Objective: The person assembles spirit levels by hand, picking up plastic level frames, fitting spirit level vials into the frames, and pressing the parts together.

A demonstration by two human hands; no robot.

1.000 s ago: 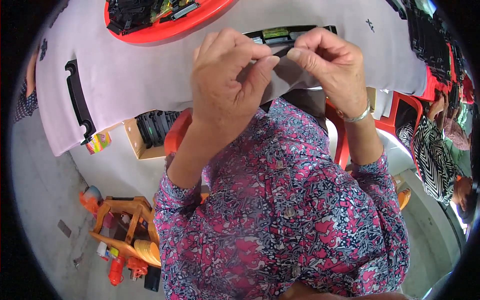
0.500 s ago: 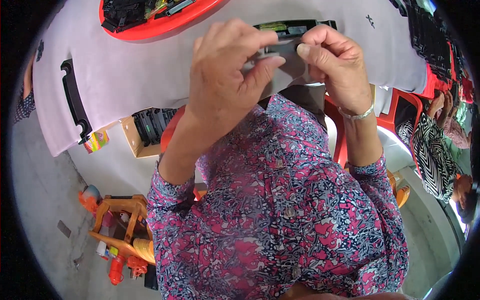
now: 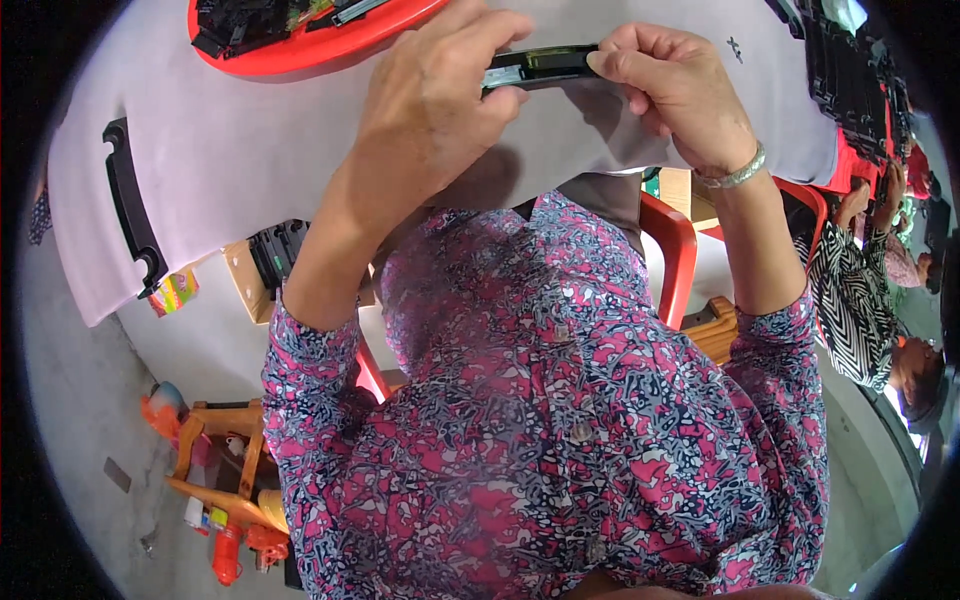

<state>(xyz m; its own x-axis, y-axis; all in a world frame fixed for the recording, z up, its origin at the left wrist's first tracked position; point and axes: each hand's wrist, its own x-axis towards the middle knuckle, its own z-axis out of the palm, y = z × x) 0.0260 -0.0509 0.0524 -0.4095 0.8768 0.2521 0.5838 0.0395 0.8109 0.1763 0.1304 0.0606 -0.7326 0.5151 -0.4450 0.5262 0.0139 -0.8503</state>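
Seen from above, a pale counter (image 3: 250,170) carries one red tray (image 3: 330,45) of black parts at its far edge and one long black handle-shaped piece (image 3: 128,215) lying alone on the left. A second batch of black parts (image 3: 845,75) sits at the right, near another person in a striped top (image 3: 850,300). One slim black strip (image 3: 545,65) is held just over the counter, between both hands. The left hand (image 3: 435,100) has its fingers curled narrow, pinching the strip's left end; the right hand (image 3: 680,85) pinches the right end with its fingers (image 3: 610,62) closed on it.
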